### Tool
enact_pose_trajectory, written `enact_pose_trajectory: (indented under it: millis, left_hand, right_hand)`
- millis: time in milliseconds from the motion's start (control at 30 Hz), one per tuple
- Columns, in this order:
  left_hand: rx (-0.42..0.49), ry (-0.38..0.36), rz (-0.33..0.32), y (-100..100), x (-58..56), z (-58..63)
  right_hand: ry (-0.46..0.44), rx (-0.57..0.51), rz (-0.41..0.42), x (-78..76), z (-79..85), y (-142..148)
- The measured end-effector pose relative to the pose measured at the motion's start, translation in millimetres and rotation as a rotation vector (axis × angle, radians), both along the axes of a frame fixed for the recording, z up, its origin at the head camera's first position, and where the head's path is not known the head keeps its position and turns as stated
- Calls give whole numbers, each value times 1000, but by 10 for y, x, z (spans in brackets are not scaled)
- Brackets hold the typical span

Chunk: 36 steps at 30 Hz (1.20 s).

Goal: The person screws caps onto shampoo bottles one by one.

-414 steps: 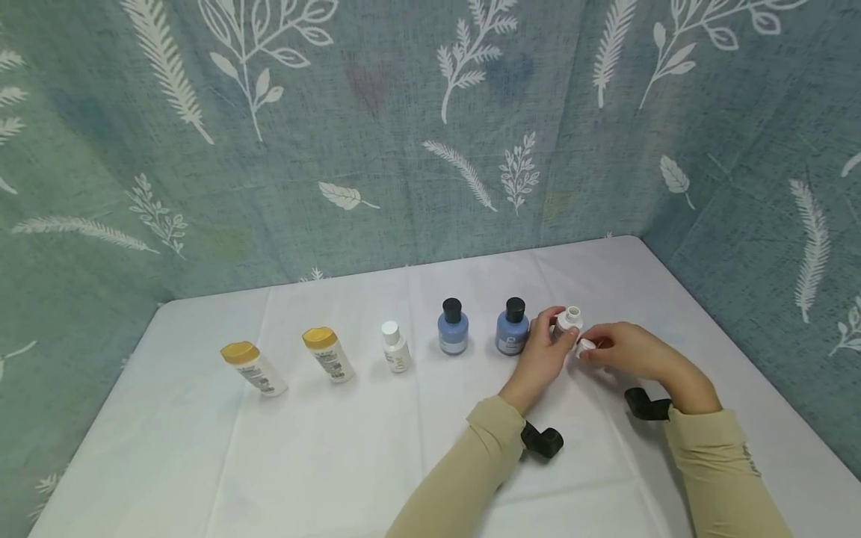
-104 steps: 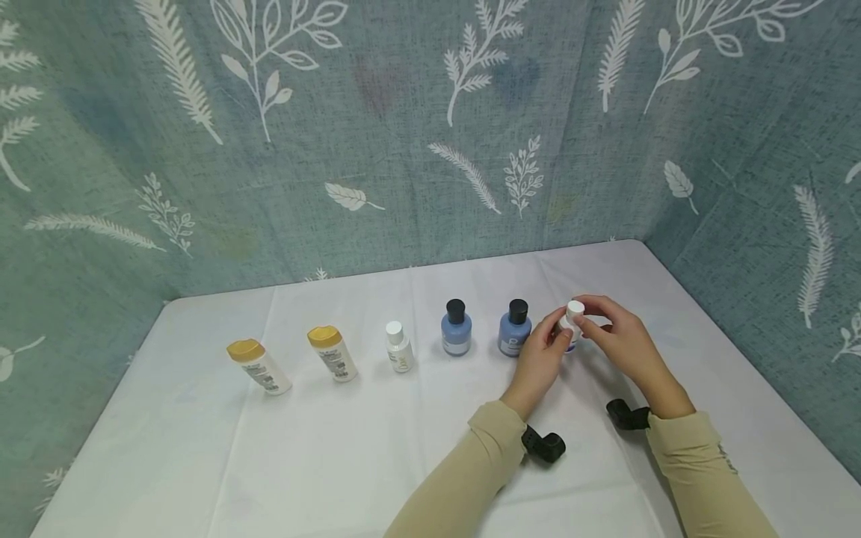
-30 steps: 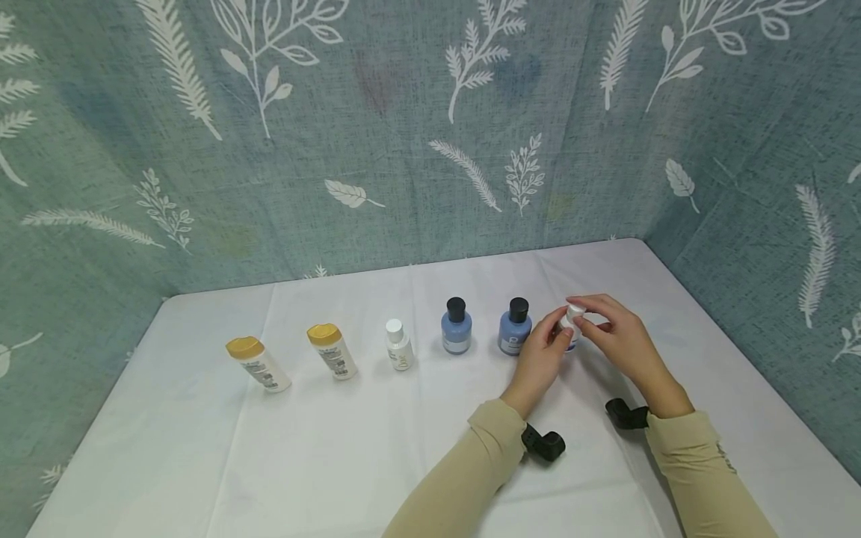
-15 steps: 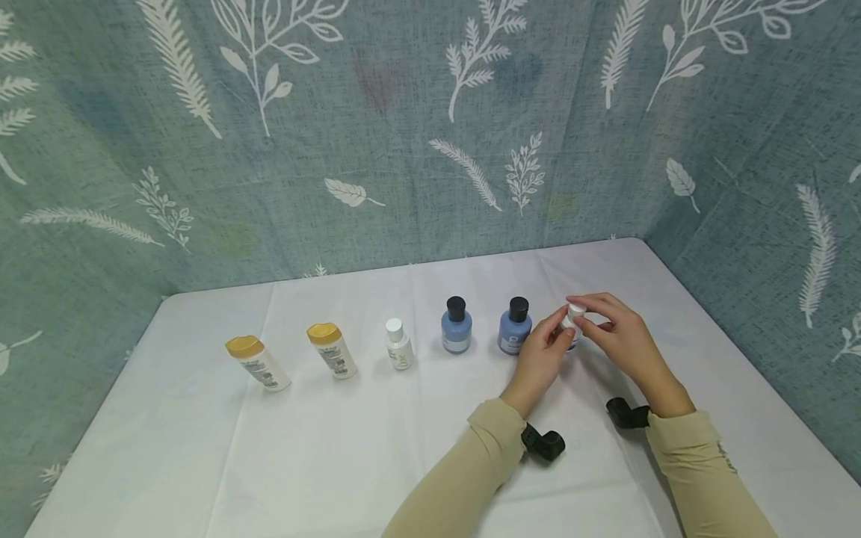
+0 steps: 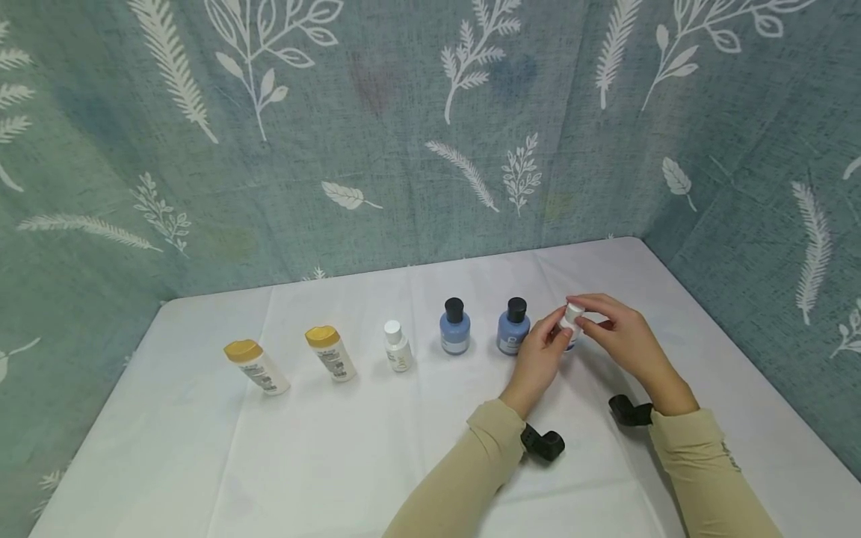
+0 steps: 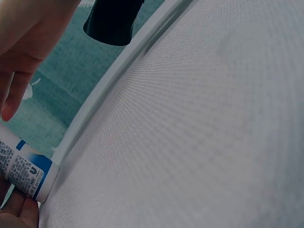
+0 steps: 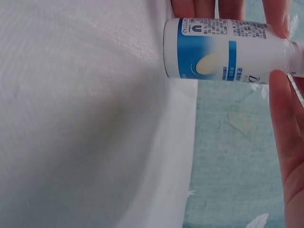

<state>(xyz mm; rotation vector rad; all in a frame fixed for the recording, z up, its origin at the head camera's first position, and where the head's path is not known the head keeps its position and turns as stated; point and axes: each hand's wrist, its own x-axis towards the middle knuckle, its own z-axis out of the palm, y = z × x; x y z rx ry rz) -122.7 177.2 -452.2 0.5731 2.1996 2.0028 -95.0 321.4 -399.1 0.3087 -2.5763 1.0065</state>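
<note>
At the right of the row in the head view, a small white bottle [image 5: 569, 326] stands between my hands. My left hand [image 5: 538, 356] holds its body from the left. From the right, my right hand [image 5: 625, 336] pinches the white cap [image 5: 575, 308] between thumb and fingers. The right wrist view shows the blue-and-white label of the bottle [image 7: 213, 52] and its base at the white cloth. There, fingers [image 7: 282, 104] of the right hand reach around the neck, and the cap is mostly hidden.
Left of the hands stand two blue bottles with black caps [image 5: 513, 334] [image 5: 454, 334]. Farther left come another white bottle [image 5: 398, 353] and two yellow-capped bottles [image 5: 331, 357] [image 5: 262, 372]. Black wrist devices [image 5: 543, 445] [image 5: 629, 411] hang near the tabletop [image 5: 323, 463]. Patterned curtain [image 5: 377, 149] closes the back.
Earliest, the right hand held the cap beside the open-necked bottle; the cap now sits on the neck. During the last second, the hands stay in place with only slight finger movement.
</note>
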Motion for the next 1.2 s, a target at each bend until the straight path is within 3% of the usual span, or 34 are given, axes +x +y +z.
enact_pose_trajectory:
  millis: [233,567,1000,1200]
  left_hand:
    - [-21,30,9,-3,-5,2]
    - [27,-9,-2,15,-7,-22]
    - [14,-12,-19,-10,-2,-10]
    - [0,-17,-8,-11,4,-1]
  right_hand:
    - [5,-42,-41,-24,-31,-38]
    - [-58,-30,-23,2,-23,-8]
    - [-7,-44,-38,-4,-35,-26]
    - [-34,-74,-72,-14,-40,-52]
